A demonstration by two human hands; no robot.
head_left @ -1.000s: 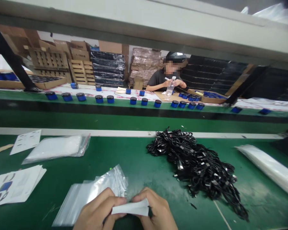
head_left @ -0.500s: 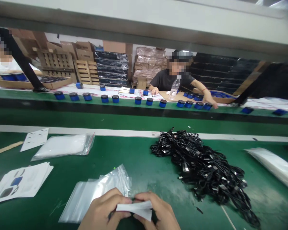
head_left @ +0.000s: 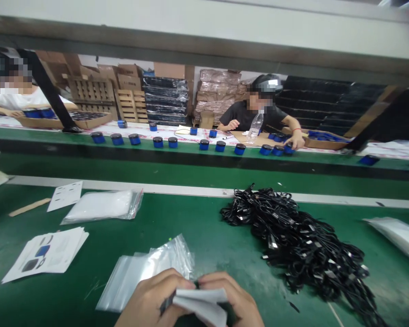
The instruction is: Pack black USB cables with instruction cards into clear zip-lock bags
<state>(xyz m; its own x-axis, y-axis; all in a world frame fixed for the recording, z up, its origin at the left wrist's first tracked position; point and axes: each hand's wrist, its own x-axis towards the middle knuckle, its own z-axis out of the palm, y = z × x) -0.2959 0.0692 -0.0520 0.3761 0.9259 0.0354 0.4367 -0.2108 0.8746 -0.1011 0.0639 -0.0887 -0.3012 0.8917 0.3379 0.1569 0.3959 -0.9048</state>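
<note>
Both my hands meet low in the middle of the view, around a folded sheet of white paper (head_left: 202,300). My left hand (head_left: 157,297) is closed on the paper's left end, thumb above. On the other end, my right hand (head_left: 236,302) is closed too, and the fold gapes open on its side. Right behind my left hand lies a fan of clear zip bags (head_left: 136,270). Off to the right sprawls a big heap of black cables (head_left: 300,240) with shiny plugs. A stack of printed leaflets (head_left: 47,252) rests at the left.
A full clear bag (head_left: 102,205), a white card (head_left: 65,195) and a wooden stick (head_left: 30,207) lie at the back left. A plastic-wrapped bundle (head_left: 397,236) is at the far right. Beyond, blue round items (head_left: 204,145) line a strip; a co-worker (head_left: 255,113) reaches to them.
The view has turned slightly left, so things sit further right. The paper's fold gapes wider between my hands. Across the table, the co-worker's hand has drawn back onto a blue item.
</note>
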